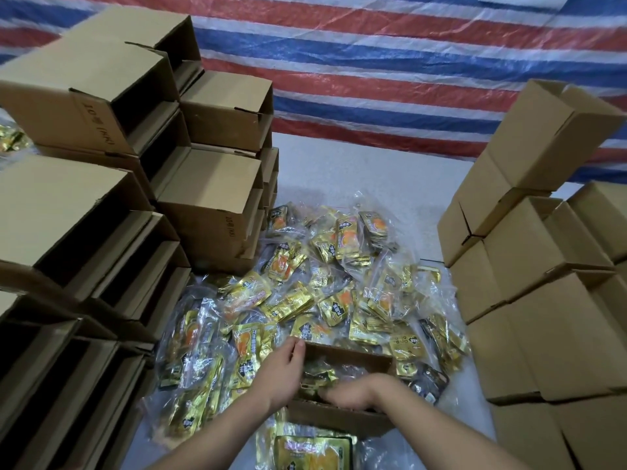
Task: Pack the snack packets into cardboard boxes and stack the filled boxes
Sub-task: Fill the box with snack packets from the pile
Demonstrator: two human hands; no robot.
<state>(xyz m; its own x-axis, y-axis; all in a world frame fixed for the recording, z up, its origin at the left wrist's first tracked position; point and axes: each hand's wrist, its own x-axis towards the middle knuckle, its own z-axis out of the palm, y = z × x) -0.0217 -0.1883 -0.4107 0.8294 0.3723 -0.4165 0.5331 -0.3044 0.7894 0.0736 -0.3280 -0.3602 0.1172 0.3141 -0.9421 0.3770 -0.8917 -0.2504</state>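
An open cardboard box sits on the floor in front of me with gold snack packets inside. My left hand holds the box's left wall, fingers curled over its rim. My right hand reaches into the box from the right and presses down on the packets; its fingertips are blurred. A big heap of gold packets in clear bags covers the floor beyond and to the left of the box. One more bag lies just in front of the box.
Stacks of empty open boxes lying on their sides fill the left. Closed boxes are stacked on the right. A red, white and blue striped tarp hangs behind. Bare white floor shows past the heap.
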